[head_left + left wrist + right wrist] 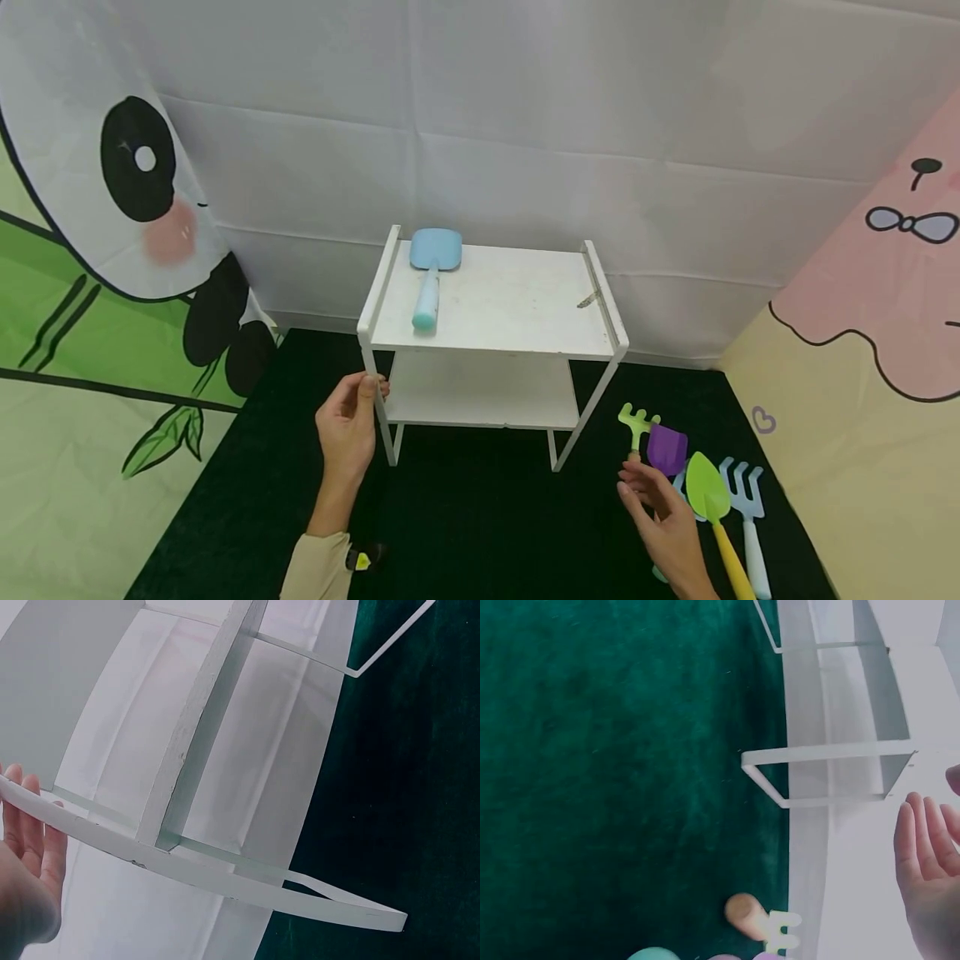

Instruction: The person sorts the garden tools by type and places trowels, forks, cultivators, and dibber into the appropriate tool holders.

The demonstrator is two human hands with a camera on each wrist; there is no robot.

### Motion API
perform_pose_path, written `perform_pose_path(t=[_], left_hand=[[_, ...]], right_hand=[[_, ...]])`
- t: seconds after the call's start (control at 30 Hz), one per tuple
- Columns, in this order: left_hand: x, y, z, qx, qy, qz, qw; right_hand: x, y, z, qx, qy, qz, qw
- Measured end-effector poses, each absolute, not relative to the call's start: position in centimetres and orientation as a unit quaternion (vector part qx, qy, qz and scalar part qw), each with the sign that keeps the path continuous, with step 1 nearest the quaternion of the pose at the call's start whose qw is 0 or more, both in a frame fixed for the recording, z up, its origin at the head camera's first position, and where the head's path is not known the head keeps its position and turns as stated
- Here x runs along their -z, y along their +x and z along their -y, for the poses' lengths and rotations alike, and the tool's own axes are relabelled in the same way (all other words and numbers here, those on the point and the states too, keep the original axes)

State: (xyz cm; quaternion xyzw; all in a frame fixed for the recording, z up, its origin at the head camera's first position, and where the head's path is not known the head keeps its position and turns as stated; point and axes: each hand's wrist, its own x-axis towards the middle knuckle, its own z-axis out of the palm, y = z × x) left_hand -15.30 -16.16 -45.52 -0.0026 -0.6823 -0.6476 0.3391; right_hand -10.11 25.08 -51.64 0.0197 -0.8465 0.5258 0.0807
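A small white two-tier shelf [487, 304] stands against the back wall. My left hand [351, 425] holds its front left leg; in the left wrist view the fingers [52, 851] pass behind the white bar. On the top board, toward its left side, lies a light blue toy shovel [426, 296]. My right hand [660, 521] hovers with relaxed fingers, holding nothing, and overlaps the toy garden tools in the head view. Around it lie a green rake [636, 422] with a wooden handle [744, 915], a purple shovel head [667, 450], a green trowel [707, 487] and a blue fork [750, 508].
Dark green cloth [487, 517] covers the floor. White sheeting [525, 125] hangs behind the shelf, with cartoon-printed panels on the left [67, 325] and right [847, 467]. A lower white board [483, 387] spans the shelf's legs.
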Motion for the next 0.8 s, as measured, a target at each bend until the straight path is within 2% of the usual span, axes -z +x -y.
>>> perform_pose_path(t=[0.8], left_hand=[[45.5,-15.3,16.2,0.644,-0.001,0.686,0.339]], right_hand=[[54.7,-9.0,-28.4,-0.473,-0.165,0.865,0.012]])
